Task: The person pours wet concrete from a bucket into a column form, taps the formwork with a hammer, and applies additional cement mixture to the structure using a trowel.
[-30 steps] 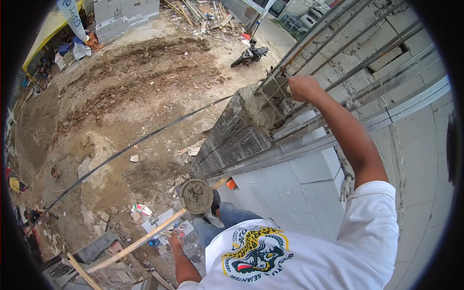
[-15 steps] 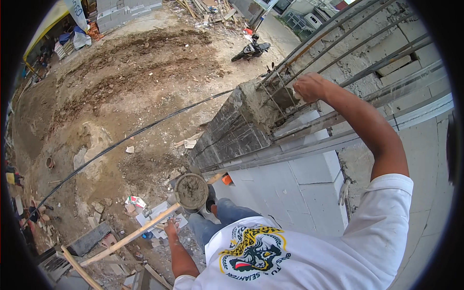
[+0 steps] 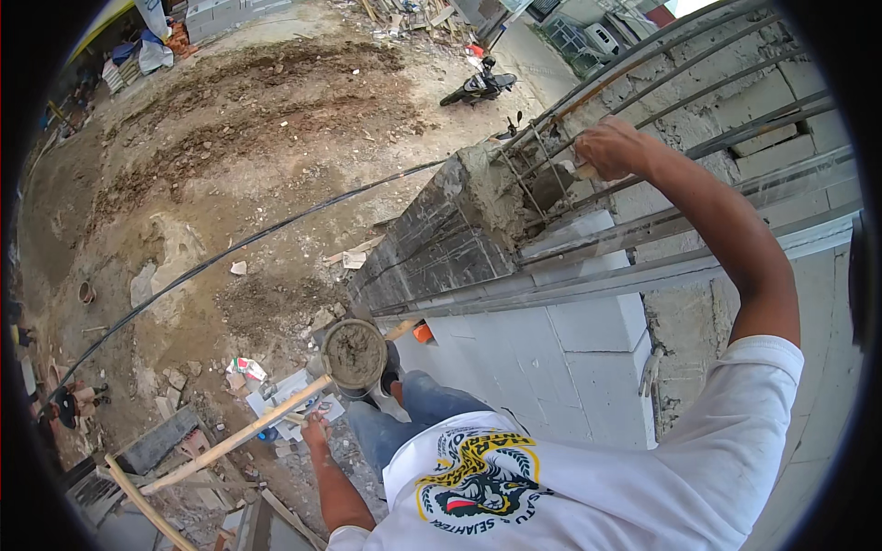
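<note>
My right hand point(image 3: 608, 149) is closed around the handle of a trowel point(image 3: 549, 186). Its grey blade is down among the steel bars point(image 3: 634, 124), next to wet mortar point(image 3: 489, 191) at the end of the dark formwork panel point(image 3: 441, 241). Low on the left, my left hand point(image 3: 316, 430) is curled beside a long wooden pole point(image 3: 243, 441). A small pale stick-like piece shows at its fingers, but what it grips cannot be made out. A round bucket point(image 3: 328, 338) of grey mortar stands just in front of my legs.
A white block wall point(image 3: 514, 358) rises on my right, under long rails point(image 3: 661, 243). A black cable point(image 3: 248, 241) crosses in front, above rough ground far below. Farther off stands a motorcycle point(image 3: 480, 87). Wood scraps and rubble lie at lower left.
My right hand and the trowel have shifted slightly right, and more of the blade shows between the bars. The view has tilted a little; the left hand stays by the pole.
</note>
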A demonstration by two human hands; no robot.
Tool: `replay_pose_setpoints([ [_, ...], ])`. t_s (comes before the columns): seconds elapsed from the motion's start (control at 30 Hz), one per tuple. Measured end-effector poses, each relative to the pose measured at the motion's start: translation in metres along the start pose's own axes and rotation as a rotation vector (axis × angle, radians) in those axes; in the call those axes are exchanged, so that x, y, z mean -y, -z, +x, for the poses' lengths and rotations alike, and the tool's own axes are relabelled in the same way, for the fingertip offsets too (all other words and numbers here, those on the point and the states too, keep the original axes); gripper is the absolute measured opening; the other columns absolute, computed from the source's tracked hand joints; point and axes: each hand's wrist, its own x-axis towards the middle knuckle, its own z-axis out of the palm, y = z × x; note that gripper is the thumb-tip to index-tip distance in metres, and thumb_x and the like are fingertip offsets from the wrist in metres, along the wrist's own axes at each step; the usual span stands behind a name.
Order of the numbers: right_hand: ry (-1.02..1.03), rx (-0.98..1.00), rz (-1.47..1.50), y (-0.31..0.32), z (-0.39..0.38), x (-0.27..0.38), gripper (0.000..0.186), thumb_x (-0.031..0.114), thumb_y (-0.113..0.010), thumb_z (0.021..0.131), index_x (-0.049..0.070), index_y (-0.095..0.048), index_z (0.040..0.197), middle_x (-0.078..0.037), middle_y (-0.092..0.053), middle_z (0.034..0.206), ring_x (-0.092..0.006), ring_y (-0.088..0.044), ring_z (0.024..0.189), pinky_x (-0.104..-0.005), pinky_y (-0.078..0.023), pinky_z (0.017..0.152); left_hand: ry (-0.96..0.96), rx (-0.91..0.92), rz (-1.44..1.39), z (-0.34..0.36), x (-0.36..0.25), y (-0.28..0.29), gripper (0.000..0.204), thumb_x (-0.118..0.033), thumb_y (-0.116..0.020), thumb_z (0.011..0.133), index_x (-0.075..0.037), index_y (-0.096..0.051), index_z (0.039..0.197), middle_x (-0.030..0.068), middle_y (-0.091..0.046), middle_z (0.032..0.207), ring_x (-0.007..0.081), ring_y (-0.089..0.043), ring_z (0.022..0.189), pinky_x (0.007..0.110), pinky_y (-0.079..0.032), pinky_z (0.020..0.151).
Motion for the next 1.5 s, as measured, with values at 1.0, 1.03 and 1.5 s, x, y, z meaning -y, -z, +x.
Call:
replay_pose_setpoints([
  [1.0, -0.111, 0.250, 0.299, 0.000, -0.002, 0.010, 0.025, 0.024, -0.062, 0.074, 0.000, -0.065, 0.077, -0.021, -0.065, 0.080, -0.0366, -0.063, 0.077, -0.0423, -0.050, 0.067, -0.046, 0.061, -0.072, 0.029, 0.016, -0.039, 0.024, -0.031, -0.054, 0.088, -0.011, -0.057, 0.101, 0.0004, -0.061, 0.082, 0.0111, -0.055, 0.060, 0.025, -0.039, 0.043],
  [1.03, -0.176, 0.196, 0.371, -0.005, -0.005, 0.008, 0.026, 0.024, -0.062, 0.074, -0.001, -0.064, 0.077, -0.022, -0.064, 0.080, -0.0372, -0.063, 0.078, -0.0428, -0.049, 0.068, -0.055, 0.060, -0.073, 0.033, 0.012, -0.036, 0.024, -0.031, -0.054, 0.088, -0.011, -0.057, 0.101, 0.0004, -0.061, 0.082, 0.0111, -0.055, 0.060, 0.025, -0.039, 0.043],
  [1.5, -0.215, 0.137, 0.397, -0.002, 0.001, -0.007, 0.026, 0.025, -0.068, 0.074, 0.000, -0.065, 0.080, -0.021, -0.064, 0.079, -0.0366, -0.062, 0.080, -0.0430, -0.048, 0.069, -0.006, 0.040, -0.044, 0.038, 0.027, 0.009, 0.023, -0.027, -0.056, 0.087, -0.008, -0.057, 0.101, 0.0046, -0.061, 0.086, 0.0189, -0.061, 0.065, 0.028, -0.044, 0.044],
])
